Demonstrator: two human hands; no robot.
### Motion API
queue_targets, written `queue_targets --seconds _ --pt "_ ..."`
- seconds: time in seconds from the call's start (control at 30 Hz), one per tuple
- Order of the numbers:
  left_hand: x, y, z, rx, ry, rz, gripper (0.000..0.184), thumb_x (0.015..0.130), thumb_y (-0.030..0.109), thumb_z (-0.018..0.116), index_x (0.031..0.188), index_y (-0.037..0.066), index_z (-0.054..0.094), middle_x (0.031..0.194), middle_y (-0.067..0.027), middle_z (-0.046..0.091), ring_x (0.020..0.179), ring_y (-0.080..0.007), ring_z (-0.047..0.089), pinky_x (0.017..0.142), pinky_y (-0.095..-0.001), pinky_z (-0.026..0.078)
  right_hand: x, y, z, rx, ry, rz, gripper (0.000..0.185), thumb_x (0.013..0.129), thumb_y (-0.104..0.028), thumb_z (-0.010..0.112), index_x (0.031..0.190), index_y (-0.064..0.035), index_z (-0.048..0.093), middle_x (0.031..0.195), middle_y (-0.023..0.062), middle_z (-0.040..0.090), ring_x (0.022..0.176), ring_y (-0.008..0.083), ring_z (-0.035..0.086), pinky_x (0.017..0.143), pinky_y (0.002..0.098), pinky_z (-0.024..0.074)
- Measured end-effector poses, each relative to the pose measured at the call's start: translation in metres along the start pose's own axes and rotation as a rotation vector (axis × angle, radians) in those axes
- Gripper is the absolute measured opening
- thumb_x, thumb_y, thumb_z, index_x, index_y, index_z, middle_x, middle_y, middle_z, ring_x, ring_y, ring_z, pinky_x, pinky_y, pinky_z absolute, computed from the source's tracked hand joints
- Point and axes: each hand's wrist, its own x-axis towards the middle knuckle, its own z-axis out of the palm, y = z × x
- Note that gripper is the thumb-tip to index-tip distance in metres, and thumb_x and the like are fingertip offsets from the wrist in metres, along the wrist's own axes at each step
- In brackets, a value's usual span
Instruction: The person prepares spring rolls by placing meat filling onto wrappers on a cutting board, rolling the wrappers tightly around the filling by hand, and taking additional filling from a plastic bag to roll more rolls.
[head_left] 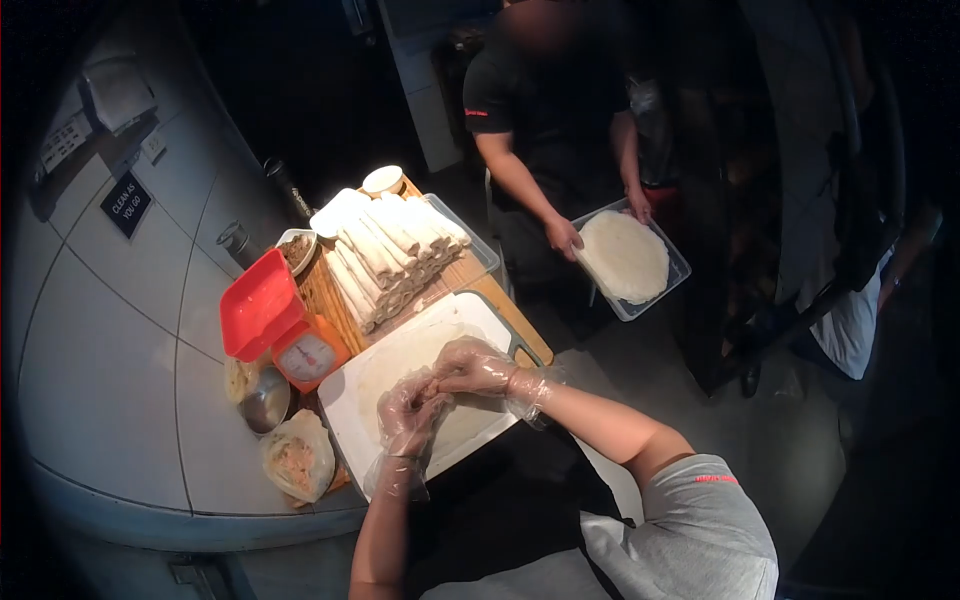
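Both my hands wear clear plastic gloves and meet over a pale flat sheet of dough (pixel 378 368) on a white board (pixel 345 390). My left hand (pixel 410 410) has its fingers closed at the right, touching the other hand. My right hand (pixel 475 368) is also closed, its fingertips pinched against those of the left. Something small and brownish shows between the fingertips, too small to name. Beyond the board lies a stack of pale rolls (pixel 385 250) on a wooden surface.
Left of the board are a red scale (pixel 308 355) with a red tray (pixel 262 305), a metal bowl (pixel 267 400) and a bag of pinkish filling (pixel 298 458). Across from me a person (pixel 550 110) holds a plastic container (pixel 680 268) with round pale sheets (pixel 625 256).
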Motion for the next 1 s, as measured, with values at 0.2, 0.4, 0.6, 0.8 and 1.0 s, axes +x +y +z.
queue_targets --seconds 0.2,0.4,0.6,0.8,1.0 --pt "-0.012 0.000 -0.014 0.056 0.045 0.205 0.041 0.079 0.012 0.083 0.114 -0.004 0.068 0.106 -0.0114 0.072 0.096 -0.0172 0.068 0.086 -0.0302 0.055 0.004 -0.023 0.000 -0.067 -0.056 -0.133 0.031 0.074 -0.024 0.082 0.099 -0.0083 0.071 0.095 0.0095 0.067 0.091 0.0290 0.064 0.080 0.0398 0.0501" --pt "-0.011 -0.027 -0.030 0.182 -0.027 0.106 0.047 0.077 0.007 0.081 0.121 0.000 0.066 0.115 -0.0149 0.069 0.102 -0.0252 0.068 0.090 -0.0360 0.054 0.010 -0.004 0.024 -0.284 -0.017 -0.198 0.027 0.075 -0.018 0.079 0.100 -0.0091 0.072 0.089 0.0096 0.067 0.087 0.0338 0.064 0.081 0.0420 0.0506" --pt "-0.026 0.018 -0.023 0.513 0.086 0.322 0.042 0.075 0.008 0.080 0.115 0.000 0.067 0.115 -0.0157 0.067 0.110 -0.0277 0.064 0.095 -0.0374 0.051 0.006 -0.005 0.006 -0.012 0.018 -0.294 0.024 0.080 -0.023 0.079 0.097 -0.0074 0.073 0.093 0.0107 0.068 0.089 0.0287 0.066 0.083 0.0397 0.0515" --pt "-0.016 -0.004 -0.010 -0.007 0.092 0.063 0.021 0.079 0.003 0.081 0.097 -0.002 0.071 0.099 -0.0075 0.067 0.096 -0.0158 0.064 0.086 -0.0295 0.052 0.010 0.000 0.021 -0.105 -0.010 -0.196 0.024 0.078 -0.023 0.082 0.086 -0.0050 0.068 0.087 0.0106 0.066 0.084 0.0250 0.065 0.076 0.0373 0.0501" --pt "-0.017 -0.011 -0.016 0.473 0.217 0.331 0.039 0.076 0.007 0.082 0.112 0.000 0.069 0.105 -0.0132 0.071 0.096 -0.0239 0.068 0.086 -0.0332 0.054 0.008 -0.018 0.008 -0.067 0.001 -0.254 0.029 0.074 -0.026 0.085 0.094 -0.0101 0.071 0.081 0.0081 0.064 0.080 0.0284 0.064 0.075 0.0393 0.0500"
